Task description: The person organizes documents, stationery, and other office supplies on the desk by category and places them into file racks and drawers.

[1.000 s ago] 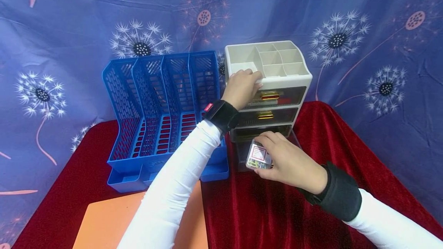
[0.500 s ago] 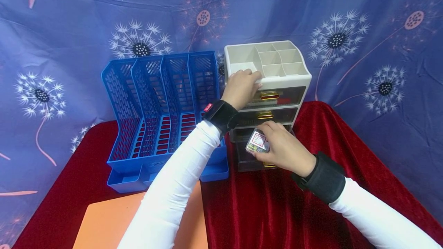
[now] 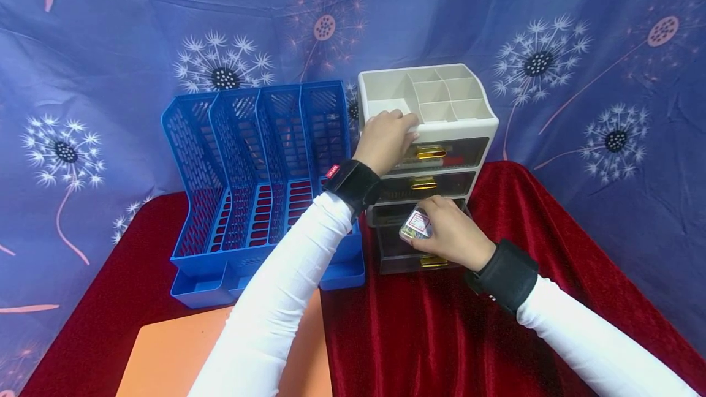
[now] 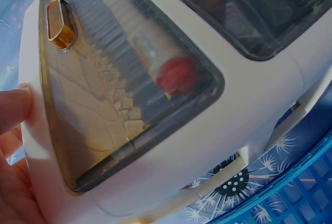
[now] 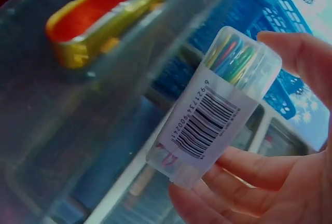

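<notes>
My left hand grips the top front rim of a white desktop drawer organizer. In the left wrist view its thumb presses the front frame beside a smoky drawer with a gold handle. My right hand holds a small clear plastic box of paper clips, thumb on one side and fingers on the other. Colourful clips and a barcode label show on this box in the right wrist view. It is over the pulled-out bottom drawer, whose gold handle is close by.
A blue file rack with tall slots stands left of the organizer. An orange board lies in front of it, partly under my left sleeve. Dark red cloth covers the table, and a blue dandelion-print curtain hangs behind.
My right hand has moved the clip box back and slightly right, from the drawer's front to above its inside, tilting it somewhat. My left hand keeps its grip on the organizer.
</notes>
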`<action>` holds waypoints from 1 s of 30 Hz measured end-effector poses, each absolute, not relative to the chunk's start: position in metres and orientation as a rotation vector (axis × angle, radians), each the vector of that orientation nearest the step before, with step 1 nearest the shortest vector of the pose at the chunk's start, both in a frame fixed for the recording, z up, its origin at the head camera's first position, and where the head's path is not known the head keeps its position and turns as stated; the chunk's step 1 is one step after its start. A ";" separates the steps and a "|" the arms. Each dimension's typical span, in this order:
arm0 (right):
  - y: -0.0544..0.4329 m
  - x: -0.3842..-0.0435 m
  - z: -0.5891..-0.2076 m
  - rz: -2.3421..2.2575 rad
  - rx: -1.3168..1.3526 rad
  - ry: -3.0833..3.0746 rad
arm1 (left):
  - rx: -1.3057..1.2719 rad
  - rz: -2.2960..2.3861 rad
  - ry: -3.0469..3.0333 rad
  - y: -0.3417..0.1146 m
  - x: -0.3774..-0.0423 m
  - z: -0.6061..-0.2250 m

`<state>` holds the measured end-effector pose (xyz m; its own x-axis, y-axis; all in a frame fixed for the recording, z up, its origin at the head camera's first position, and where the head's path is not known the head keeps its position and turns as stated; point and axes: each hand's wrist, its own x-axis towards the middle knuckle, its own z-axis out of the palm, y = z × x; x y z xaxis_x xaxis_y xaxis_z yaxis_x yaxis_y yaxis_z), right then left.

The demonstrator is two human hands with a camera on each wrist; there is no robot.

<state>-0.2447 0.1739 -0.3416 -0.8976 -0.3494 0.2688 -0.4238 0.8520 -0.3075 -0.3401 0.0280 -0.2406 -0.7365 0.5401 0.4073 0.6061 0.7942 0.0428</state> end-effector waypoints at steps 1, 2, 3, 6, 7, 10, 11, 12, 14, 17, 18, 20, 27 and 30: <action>0.174 -0.246 -0.343 0.536 0.590 -2.830 | -0.870 -0.242 -2.606 0.028 -0.340 -0.241; 0.175 -0.246 -0.345 0.534 0.584 -2.833 | -0.872 -0.241 -2.606 0.028 -0.340 -0.241; 0.175 -0.247 -0.347 0.531 0.580 -2.836 | -0.873 -0.241 -2.607 0.028 -0.340 -0.240; 0.176 -0.250 -0.351 0.519 0.569 -2.843 | -0.874 -0.236 -2.605 0.028 -0.340 -0.240; 0.176 -0.251 -0.353 0.516 0.565 -2.845 | -0.873 -0.236 -2.604 0.029 -0.340 -0.240; 0.178 -0.253 -0.357 0.516 0.557 -2.865 | -0.870 -0.231 -2.597 0.029 -0.340 -0.240; 0.178 -0.254 -0.358 0.519 0.555 -2.874 | -0.870 -0.227 -2.596 0.029 -0.340 -0.240; 0.179 -0.255 -0.360 0.523 0.552 -2.885 | -0.871 -0.225 -2.595 0.029 -0.341 -0.240; 0.180 -0.256 -0.362 0.537 0.546 -2.906 | -0.870 -0.222 -2.596 0.029 -0.341 -0.241; 0.181 -0.258 -0.366 0.558 0.541 -2.927 | -0.868 -0.223 -2.597 0.028 -0.341 -0.241; 0.181 -0.258 -0.367 0.563 0.539 -2.934 | -0.866 -0.228 -2.597 0.028 -0.341 -0.241; 0.181 -0.259 -0.369 0.570 0.533 -2.947 | -0.867 -0.232 -2.598 0.028 -0.341 -0.241; 0.186 -0.268 -0.376 0.544 0.527 -2.976 | -0.867 -0.233 -2.589 0.028 -0.343 -0.242; 0.188 -0.270 -0.379 0.532 0.524 -2.984 | -0.863 -0.237 -2.585 0.028 -0.343 -0.243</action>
<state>-0.2702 0.1883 -0.3788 -0.9398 -0.3191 0.1224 -0.3417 0.8821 -0.3242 -0.3429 0.0282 -0.2429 -0.7278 0.5375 0.4259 0.6060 0.7948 0.0325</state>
